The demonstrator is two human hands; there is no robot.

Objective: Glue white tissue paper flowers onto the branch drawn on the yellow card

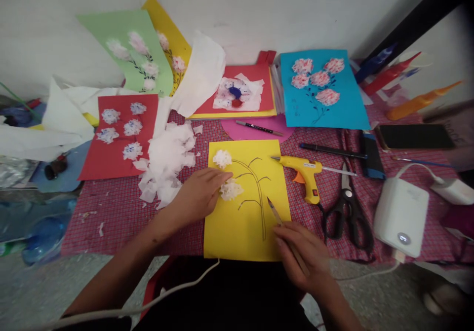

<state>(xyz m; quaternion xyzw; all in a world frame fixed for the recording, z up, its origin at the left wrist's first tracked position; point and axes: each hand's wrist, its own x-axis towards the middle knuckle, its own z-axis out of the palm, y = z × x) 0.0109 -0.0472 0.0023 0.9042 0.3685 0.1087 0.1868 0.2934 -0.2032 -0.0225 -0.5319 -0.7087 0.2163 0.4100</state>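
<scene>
Right hand (pixel 301 254) gripped a brush (pixel 274 211), its tip over the right half of the yellow sheet (pixel 229 235). Left hand (pixel 200 190) reached to two white flowers (pixel 231 190) on the sheet's upper left; whether it pinched one, I couldn't tell. Right of the sheet lay a glue gun (pixel 300 165).

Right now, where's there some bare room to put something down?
Mostly the checked cloth below the red flower sheet, left of the tissue pile, though a few scraps lie there. The yellow drawing sheet's lower left corner is bare too. Right of that sheet it's crowded: glue gun, scissors, white box.
</scene>
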